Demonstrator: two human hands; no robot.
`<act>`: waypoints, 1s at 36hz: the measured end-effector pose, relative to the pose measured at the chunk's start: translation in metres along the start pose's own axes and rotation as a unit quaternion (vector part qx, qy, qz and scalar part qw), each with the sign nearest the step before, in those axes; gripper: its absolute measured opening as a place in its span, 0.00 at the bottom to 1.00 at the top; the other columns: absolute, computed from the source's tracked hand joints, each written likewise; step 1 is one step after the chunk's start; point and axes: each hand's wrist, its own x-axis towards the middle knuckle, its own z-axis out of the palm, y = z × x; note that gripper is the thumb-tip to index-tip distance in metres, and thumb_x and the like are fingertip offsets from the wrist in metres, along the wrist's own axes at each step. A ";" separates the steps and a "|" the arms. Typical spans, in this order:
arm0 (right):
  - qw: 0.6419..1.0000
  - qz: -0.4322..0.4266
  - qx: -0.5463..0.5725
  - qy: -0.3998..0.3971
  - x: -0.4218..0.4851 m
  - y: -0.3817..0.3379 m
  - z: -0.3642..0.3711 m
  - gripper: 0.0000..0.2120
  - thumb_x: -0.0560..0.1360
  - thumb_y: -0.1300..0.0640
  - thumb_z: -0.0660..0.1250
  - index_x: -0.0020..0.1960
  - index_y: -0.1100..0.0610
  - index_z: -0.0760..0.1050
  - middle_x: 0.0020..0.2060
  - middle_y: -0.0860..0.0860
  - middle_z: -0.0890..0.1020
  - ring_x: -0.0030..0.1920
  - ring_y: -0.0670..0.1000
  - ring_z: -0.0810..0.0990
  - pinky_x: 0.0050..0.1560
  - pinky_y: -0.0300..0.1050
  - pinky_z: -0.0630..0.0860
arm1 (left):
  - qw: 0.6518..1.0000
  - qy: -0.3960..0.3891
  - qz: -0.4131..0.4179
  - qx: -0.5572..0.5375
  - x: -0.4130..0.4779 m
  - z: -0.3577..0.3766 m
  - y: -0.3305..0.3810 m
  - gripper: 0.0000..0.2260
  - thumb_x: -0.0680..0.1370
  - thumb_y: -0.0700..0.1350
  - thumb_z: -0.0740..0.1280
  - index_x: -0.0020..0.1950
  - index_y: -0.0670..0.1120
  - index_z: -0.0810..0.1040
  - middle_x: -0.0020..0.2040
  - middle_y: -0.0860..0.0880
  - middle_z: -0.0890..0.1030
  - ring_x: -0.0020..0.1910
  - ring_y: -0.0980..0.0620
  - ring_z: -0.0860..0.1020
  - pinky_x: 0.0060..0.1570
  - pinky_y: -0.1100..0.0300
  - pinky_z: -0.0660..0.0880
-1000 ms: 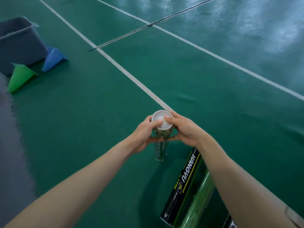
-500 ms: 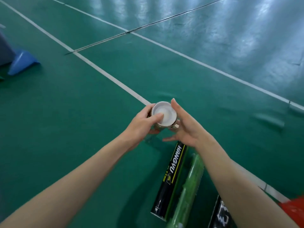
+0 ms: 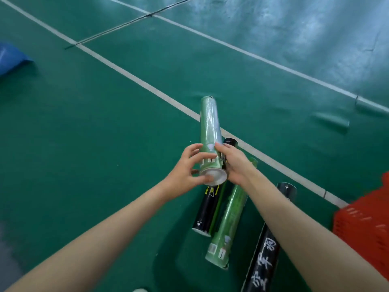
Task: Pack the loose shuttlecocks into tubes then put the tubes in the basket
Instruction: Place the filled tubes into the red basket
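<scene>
Change: green tube (image 3: 209, 127) now tips away, its white-capped end toward the camera; earlier it stood end-on.
Hands: left hand (image 3: 185, 167) curls round the capped end; right hand (image 3: 233, 163) grips its side.
Floor: green court mat (image 3: 105, 127) with white lines (image 3: 134, 81).
Nearby: spare tubes (image 3: 229, 218) lying under the arms; red basket (image 3: 366, 224) at right.

The held tube (image 3: 209, 131) tilts away above the floor (image 3: 84, 144), left hand (image 3: 185, 171) on its left, right hand (image 3: 233, 165) on its right. Below it three tubes lie side by side: left tube (image 3: 207, 209), middle tube (image 3: 227, 224), right tube (image 3: 265, 245). The basket (image 3: 366, 224) stands right of them; a cone (image 3: 10, 60) lies far left, well apart
</scene>
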 end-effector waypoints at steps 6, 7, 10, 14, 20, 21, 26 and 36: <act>0.995 -0.083 0.042 0.033 -0.054 -0.009 -0.008 0.08 0.80 0.60 0.63 0.58 0.57 0.72 0.49 0.56 0.82 0.39 0.51 0.83 0.36 0.47 0.80 | 0.974 0.054 -0.126 -0.183 -0.008 0.014 0.050 0.21 0.74 0.46 0.72 0.64 0.48 0.69 0.63 0.49 0.73 0.59 0.53 0.76 0.46 0.60 0.78; 0.993 -0.097 0.055 0.042 -0.065 -0.012 -0.008 0.10 0.79 0.60 0.64 0.60 0.57 0.71 0.51 0.56 0.81 0.40 0.52 0.83 0.37 0.47 0.81 | 0.966 0.050 -0.159 -0.199 -0.008 0.019 0.060 0.22 0.75 0.48 0.71 0.66 0.47 0.67 0.62 0.48 0.74 0.55 0.52 0.78 0.44 0.58 0.78; 0.985 -0.136 0.083 0.065 -0.097 -0.021 -0.014 0.23 0.78 0.59 0.66 0.71 0.58 0.65 0.56 0.58 0.81 0.44 0.55 0.84 0.40 0.50 0.81 | 0.952 -0.024 -0.193 -0.237 -0.014 0.033 0.089 0.19 0.77 0.51 0.68 0.65 0.48 0.69 0.56 0.47 0.81 0.48 0.49 0.81 0.49 0.50 0.80; 0.976 -0.180 0.072 0.097 -0.148 -0.032 -0.035 0.23 0.78 0.59 0.66 0.70 0.57 0.64 0.50 0.57 0.82 0.39 0.53 0.84 0.37 0.47 0.80 | 0.950 -0.059 -0.157 -0.264 -0.028 0.058 0.129 0.17 0.77 0.47 0.68 0.65 0.47 0.72 0.57 0.46 0.82 0.47 0.48 0.81 0.46 0.52 0.81; 0.968 -0.196 0.015 0.158 -0.217 -0.026 -0.082 0.32 0.72 0.55 0.74 0.70 0.48 0.61 0.55 0.57 0.81 0.46 0.58 0.84 0.44 0.55 0.82 | 0.952 -0.105 -0.144 -0.249 -0.058 0.120 0.171 0.30 0.77 0.46 0.69 0.75 0.46 0.60 0.60 0.47 0.79 0.51 0.49 0.81 0.52 0.49 0.77; 0.964 -0.197 0.011 0.181 -0.226 -0.022 -0.091 0.34 0.70 0.55 0.76 0.70 0.48 0.61 0.56 0.57 0.81 0.46 0.57 0.84 0.44 0.54 0.82 | 0.953 -0.113 -0.144 -0.243 -0.063 0.132 0.174 0.30 0.77 0.45 0.68 0.76 0.46 0.59 0.61 0.48 0.78 0.52 0.50 0.80 0.53 0.50 0.77; 0.932 -0.236 -0.018 0.275 -0.261 0.000 -0.142 0.34 0.69 0.56 0.75 0.70 0.49 0.64 0.58 0.53 0.80 0.54 0.57 0.82 0.57 0.59 0.78 | 0.940 -0.205 -0.153 -0.226 -0.076 0.186 0.188 0.26 0.79 0.43 0.65 0.75 0.46 0.60 0.58 0.49 0.77 0.50 0.52 0.80 0.49 0.57 0.79; 0.884 -0.236 -0.103 0.389 -0.313 0.056 -0.249 0.30 0.70 0.57 0.73 0.69 0.51 0.67 0.55 0.48 0.80 0.53 0.49 0.80 0.59 0.51 0.77 | 0.930 -0.306 -0.166 -0.118 -0.076 0.302 0.183 0.20 0.77 0.39 0.68 0.67 0.45 0.68 0.49 0.55 0.79 0.45 0.58 0.80 0.41 0.69 0.77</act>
